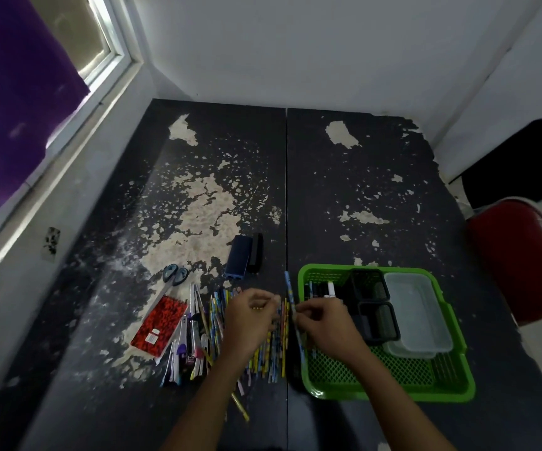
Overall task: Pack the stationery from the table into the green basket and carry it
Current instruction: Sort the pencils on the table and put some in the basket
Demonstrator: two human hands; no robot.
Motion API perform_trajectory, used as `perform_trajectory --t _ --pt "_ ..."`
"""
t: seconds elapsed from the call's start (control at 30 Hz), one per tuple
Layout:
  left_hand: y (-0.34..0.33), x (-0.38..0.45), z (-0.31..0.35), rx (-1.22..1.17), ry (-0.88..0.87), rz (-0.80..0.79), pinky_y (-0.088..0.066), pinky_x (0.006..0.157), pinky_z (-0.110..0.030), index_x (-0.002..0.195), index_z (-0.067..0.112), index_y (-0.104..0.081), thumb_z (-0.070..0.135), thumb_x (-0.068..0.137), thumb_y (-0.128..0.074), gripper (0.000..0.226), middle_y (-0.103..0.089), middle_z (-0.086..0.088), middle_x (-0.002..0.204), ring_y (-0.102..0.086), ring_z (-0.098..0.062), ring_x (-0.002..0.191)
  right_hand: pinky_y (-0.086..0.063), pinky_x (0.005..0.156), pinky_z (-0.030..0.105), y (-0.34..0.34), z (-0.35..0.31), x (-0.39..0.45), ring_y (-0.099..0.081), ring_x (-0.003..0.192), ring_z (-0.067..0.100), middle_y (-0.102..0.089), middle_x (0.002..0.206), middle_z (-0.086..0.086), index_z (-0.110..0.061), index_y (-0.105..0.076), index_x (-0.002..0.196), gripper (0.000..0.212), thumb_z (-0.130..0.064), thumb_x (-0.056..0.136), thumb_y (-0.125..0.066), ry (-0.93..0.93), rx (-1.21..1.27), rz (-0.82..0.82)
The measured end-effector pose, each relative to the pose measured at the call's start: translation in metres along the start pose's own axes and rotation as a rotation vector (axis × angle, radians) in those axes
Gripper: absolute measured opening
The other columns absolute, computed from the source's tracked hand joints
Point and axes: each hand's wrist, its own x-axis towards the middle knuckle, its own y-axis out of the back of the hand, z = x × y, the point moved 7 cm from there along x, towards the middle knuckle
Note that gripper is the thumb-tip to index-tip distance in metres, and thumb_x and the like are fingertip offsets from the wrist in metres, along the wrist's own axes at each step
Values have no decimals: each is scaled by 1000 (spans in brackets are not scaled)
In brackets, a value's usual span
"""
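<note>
A green basket [445, 382] sits on the dark table at the right, holding a clear plastic box [416, 310], two black trays [377, 320] and some markers [323, 291]. Left of it lies a spread of patterned pencils [217, 317], with pens [182, 349], a red notebook [159, 323], scissors [173, 276] and a dark blue eraser [238, 257]. My right hand [328, 327] pinches a long blue pencil [289, 288] beside the basket's left rim. My left hand [250, 317] hovers over the pencils, its fingers closed on one or more of them.
The table [360, 190] is black with large peeled patches. A wall and window with a purple curtain [13, 92] run along the left. A red chair [523, 255] stands at the right edge, with a black one [516, 164] behind it.
</note>
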Motion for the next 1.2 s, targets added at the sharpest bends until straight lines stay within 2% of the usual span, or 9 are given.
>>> perform_trajectory --t 0.17,0.33,0.5,0.6,0.73,0.87,0.97,1.07,1.2 --pt "42 8 -45 405 -17 74 -44 62 -16 94 17 -65 17 90 -74 10 -64 9 82 -61 -4 74 -61 80 38 26 49 24 -71 80 16 -76 88 5 -7 -77 96 15 -19 89 -73 -104 -217 191" --pt "59 4 -80 597 59 15 -54 57 -33 81 14 -57 12 87 -73 17 -63 -1 73 -62 -13 63 -61 83 44 17 72 47 -71 91 35 -73 101 21 -1 -73 90 14 -14 90 -69 -174 -441 143" --pt "59 4 -78 682 75 67 -46 48 -23 88 14 -57 17 90 -69 12 -62 1 70 -61 -9 59 -61 77 45 8 84 62 -67 84 35 -67 103 21 -3 -65 109 16 -10 96 -60 -181 -590 135" --pt "58 6 -79 688 100 93 -40 45 -21 84 13 -57 19 90 -68 14 -61 1 69 -60 -10 57 -60 77 44 7 79 59 -66 86 36 -66 106 22 -1 -62 120 25 -10 97 -58 -176 -596 119" --pt "59 10 -82 658 119 106 -53 50 -26 72 13 -61 16 90 -70 20 -62 0 62 -62 -10 53 -61 71 44 13 65 48 -67 76 34 -69 95 20 -9 -63 89 10 -18 93 -64 -148 -525 122" --pt "65 12 -75 594 114 133 -44 46 -23 60 10 -59 15 83 -76 29 -58 0 51 -56 -9 46 -59 59 37 18 44 31 -66 61 22 -69 75 9 -8 -70 95 15 -22 94 -65 -91 -392 144" --pt "62 9 -53 501 23 158 -54 51 -29 67 13 -59 15 83 -76 24 -62 -2 56 -61 -12 48 -61 65 39 20 25 16 -65 60 15 -70 74 4 -11 -72 93 14 -22 95 -65 1 -328 160" --pt "44 3 -12 420 -108 135 -45 47 -7 71 15 -61 10 85 -74 20 -63 0 59 -60 0 49 -60 73 38 12 6 6 -67 70 11 -72 82 -1 -14 -73 93 14 -25 95 -65 97 -270 122" --pt "6 3 31 298 -157 78 -45 49 -7 79 15 -66 12 84 -75 11 -67 3 68 -63 5 58 -52 68 21 -3 -10 1 -64 74 -2 -72 85 -10 -20 -74 101 16 -32 95 -65 130 -132 -23"
